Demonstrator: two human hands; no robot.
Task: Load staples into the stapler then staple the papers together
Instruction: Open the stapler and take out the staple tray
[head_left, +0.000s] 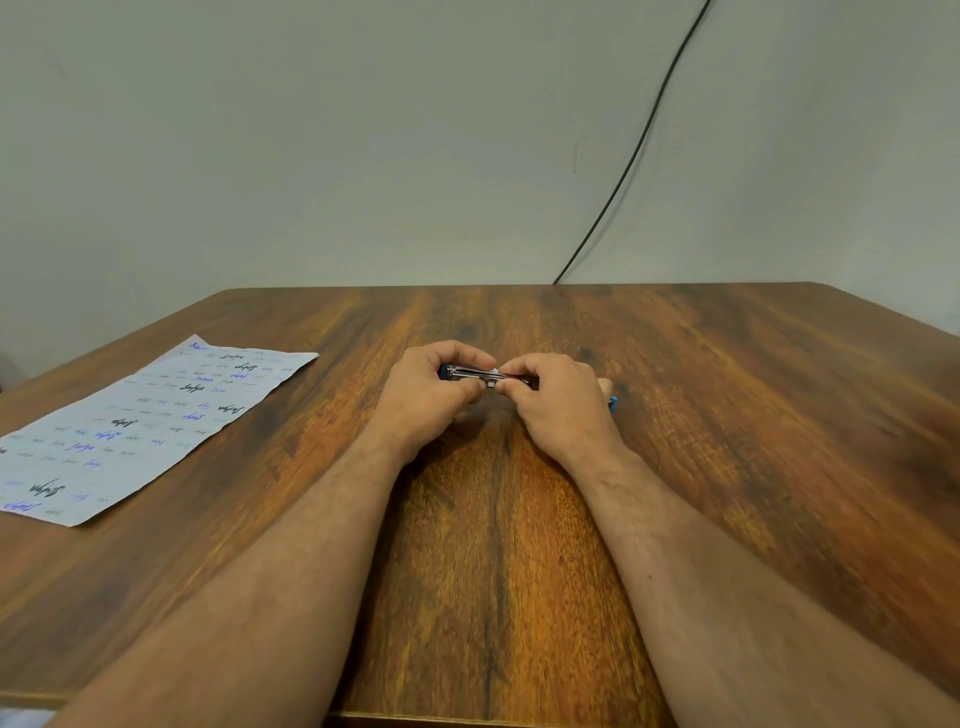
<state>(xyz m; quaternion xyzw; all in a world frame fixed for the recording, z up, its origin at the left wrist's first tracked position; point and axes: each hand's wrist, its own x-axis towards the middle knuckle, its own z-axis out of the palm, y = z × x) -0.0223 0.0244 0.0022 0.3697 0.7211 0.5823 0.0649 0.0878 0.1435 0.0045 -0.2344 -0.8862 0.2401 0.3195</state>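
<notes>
A small stapler (470, 372) with a blue end and a shiny metal channel lies between my two hands, just above the middle of the wooden table (493, 545). My left hand (426, 395) grips its blue left end. My right hand (558, 402) pinches its right part, and its fingertips hide that end. A small blue piece (613, 404) shows beside my right hand; I cannot tell what it is. The papers (140, 426), covered in handwriting, lie flat at the table's left side, apart from both hands.
A black cable (631, 156) runs down the pale wall to the table's far edge. The table's near edge is at the bottom of the view, and its left edge runs close behind the papers.
</notes>
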